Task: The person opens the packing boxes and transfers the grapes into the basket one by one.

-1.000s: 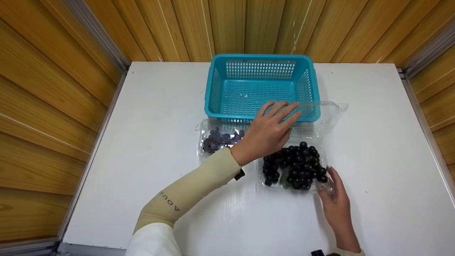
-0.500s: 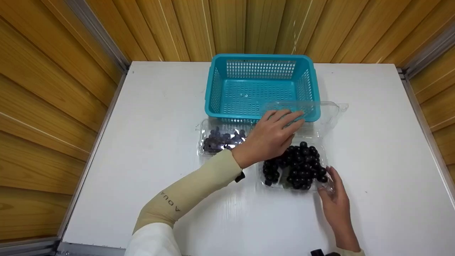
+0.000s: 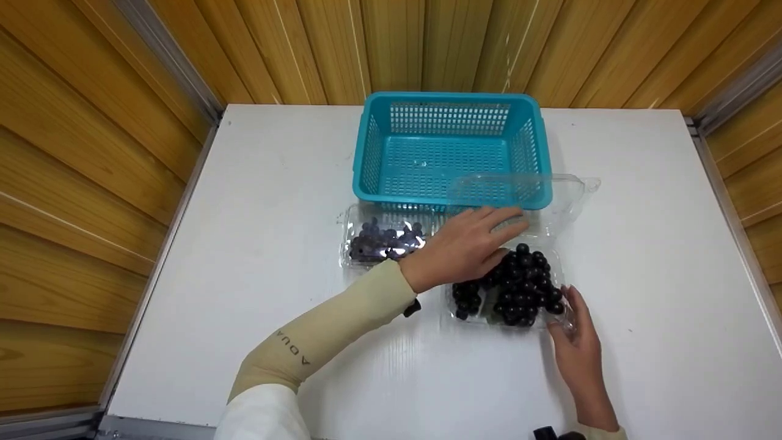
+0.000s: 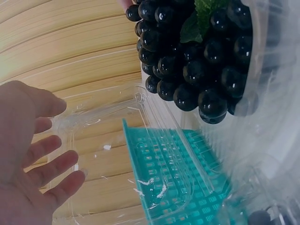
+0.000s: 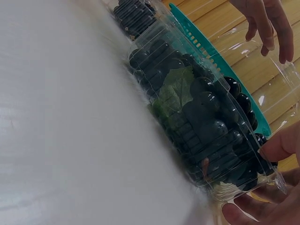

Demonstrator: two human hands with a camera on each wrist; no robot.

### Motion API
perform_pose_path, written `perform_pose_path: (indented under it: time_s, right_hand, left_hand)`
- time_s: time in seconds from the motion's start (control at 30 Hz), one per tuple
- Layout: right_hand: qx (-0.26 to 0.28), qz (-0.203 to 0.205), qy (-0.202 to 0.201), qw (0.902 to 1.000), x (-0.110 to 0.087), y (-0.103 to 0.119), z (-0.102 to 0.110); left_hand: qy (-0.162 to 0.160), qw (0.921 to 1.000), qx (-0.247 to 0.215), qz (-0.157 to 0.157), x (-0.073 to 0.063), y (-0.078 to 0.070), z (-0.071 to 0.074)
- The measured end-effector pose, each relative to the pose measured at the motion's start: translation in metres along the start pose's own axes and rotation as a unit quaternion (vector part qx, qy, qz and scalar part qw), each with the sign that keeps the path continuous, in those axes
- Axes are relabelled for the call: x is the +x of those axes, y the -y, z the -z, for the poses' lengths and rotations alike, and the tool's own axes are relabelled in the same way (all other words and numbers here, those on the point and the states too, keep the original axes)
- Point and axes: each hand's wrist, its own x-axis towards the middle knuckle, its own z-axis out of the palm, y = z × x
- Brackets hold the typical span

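Observation:
A clear plastic clamshell box holds a bunch of dark grapes, with a green leaf showing through its wall. Its lid stands open, tipped back over the front of the basket. At the box's right end my right hand grips the corner, thumb at the rim and fingers lower down. My left hand hovers over the back left of the box, fingers loosely bent and holding nothing. It hides part of the grapes and the lid's hinge side in the head view.
Behind the box stands a turquoise mesh basket. To its left lies another clear clamshell box, with smaller dark fruit inside and its lid down. Everything sits on a white table, with wood-patterned panels at the back and sides.
My left hand has drawn back slightly toward me, away from the lid's upper part. The right hand, the boxes and the basket stay where they were.

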Motion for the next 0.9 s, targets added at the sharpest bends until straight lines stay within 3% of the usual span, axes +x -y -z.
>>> perform_pose_path:
  time_s: [0.43, 0.9]
  right_hand:
    - [-0.008, -0.029, 0.014, 0.9994, 0.001, 0.003, 0.0]
    - [-0.003, -0.031, 0.011, 0.9995, 0.003, 0.002, -0.001]
  left_hand:
    - [0.032, 0.9993, -0.016, -0.006, -0.003, -0.003, -0.007]
    - [0.059, 0.9977, -0.026, -0.021, -0.01, -0.009, -0.02]
